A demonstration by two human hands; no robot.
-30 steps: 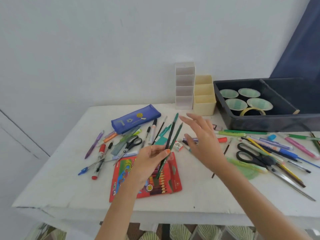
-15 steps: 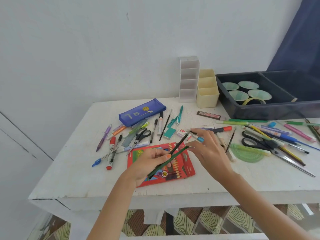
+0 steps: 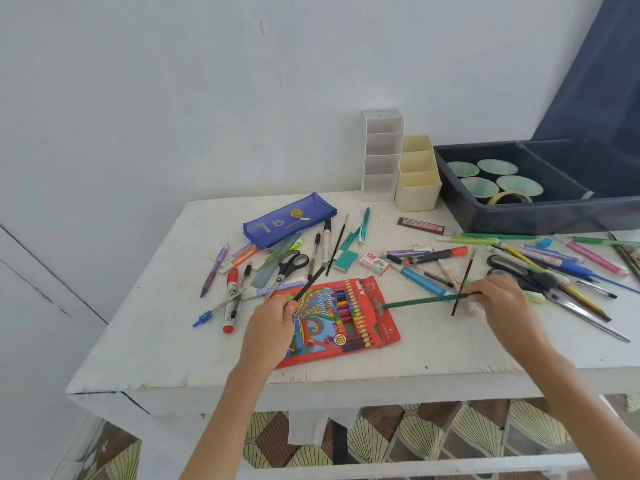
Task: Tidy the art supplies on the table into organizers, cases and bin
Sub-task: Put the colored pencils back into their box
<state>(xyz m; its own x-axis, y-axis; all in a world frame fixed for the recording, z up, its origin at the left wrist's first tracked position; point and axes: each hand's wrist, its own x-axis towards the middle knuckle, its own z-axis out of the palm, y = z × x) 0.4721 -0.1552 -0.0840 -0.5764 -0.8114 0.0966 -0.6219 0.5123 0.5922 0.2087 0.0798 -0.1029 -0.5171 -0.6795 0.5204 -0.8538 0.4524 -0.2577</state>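
Four pale green cups (image 3: pixel 498 166) and a tape roll (image 3: pixel 509 197) were seen in the dark bin (image 3: pixel 554 216), which was cut off at the right edge. Coloured pencils were visible in the red case (image 3: pixel 384 327). A dark pencil (image 3: pixel 310 284) was pinched by the left hand (image 3: pixel 268 327) above that case, and a green pencil (image 3: pixel 426 301) was gripped by the right hand (image 3: pixel 502 303). Scissors (image 3: pixel 291 266) and pens were scattered over the table (image 3: pixel 173 341).

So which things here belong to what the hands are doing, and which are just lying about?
In play: left hand gripping a dark pencil; right hand gripping a green pencil.
Lying about: blue pencil case, staple box, white organizer, yellow organizer, dark bin.
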